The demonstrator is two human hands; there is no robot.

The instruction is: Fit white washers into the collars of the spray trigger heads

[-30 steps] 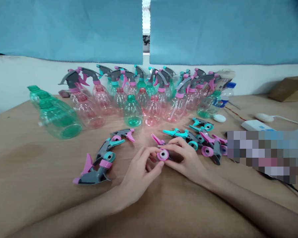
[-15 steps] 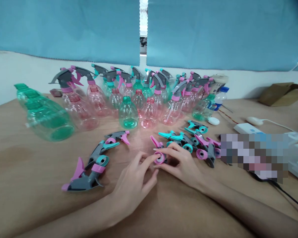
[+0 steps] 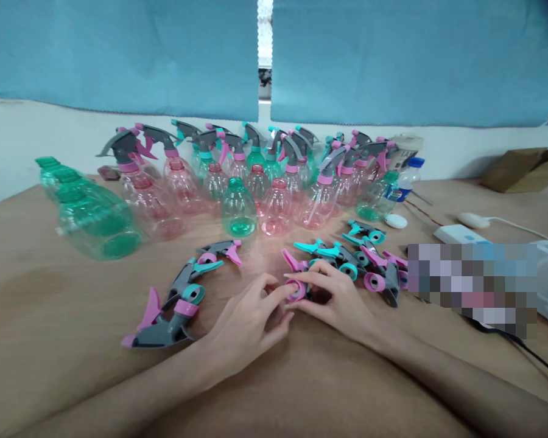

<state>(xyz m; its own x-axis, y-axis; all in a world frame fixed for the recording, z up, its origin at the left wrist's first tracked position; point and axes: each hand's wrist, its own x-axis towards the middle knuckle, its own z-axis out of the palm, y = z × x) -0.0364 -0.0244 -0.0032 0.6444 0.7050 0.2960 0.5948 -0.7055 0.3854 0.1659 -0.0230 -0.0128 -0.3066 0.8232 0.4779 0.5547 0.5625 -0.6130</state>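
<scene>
My right hand (image 3: 335, 299) grips a grey-and-pink trigger spray head (image 3: 296, 288), thumb and fingers around its pink collar, whose open end faces me. My left hand (image 3: 251, 316) meets it from the other side. Its index fingertip presses into the collar's opening, and its other fingers are curled beneath. The left thumb lies below the collar; whether it touches is unclear. Part of the spray head's grey body is hidden behind my right fingers. Left of my hands lies another pink-collared spray head (image 3: 164, 328), with a turquoise-collared one (image 3: 182, 286) behind it.
Several loose spray heads (image 3: 386, 277) lie beyond my right hand. Uncapped green (image 3: 240, 213) and pink bottles (image 3: 276, 213) stand before rows of bottles with heads fitted. Green bottles (image 3: 98, 222) lie tilted at left. A white power strip (image 3: 459, 236) and cardboard box (image 3: 520, 170) are at right.
The whole view has shifted slightly, moving the scene a little to the right. Both hands keep nearly the same pose on the spray head, the left fingertip still at its collar.
</scene>
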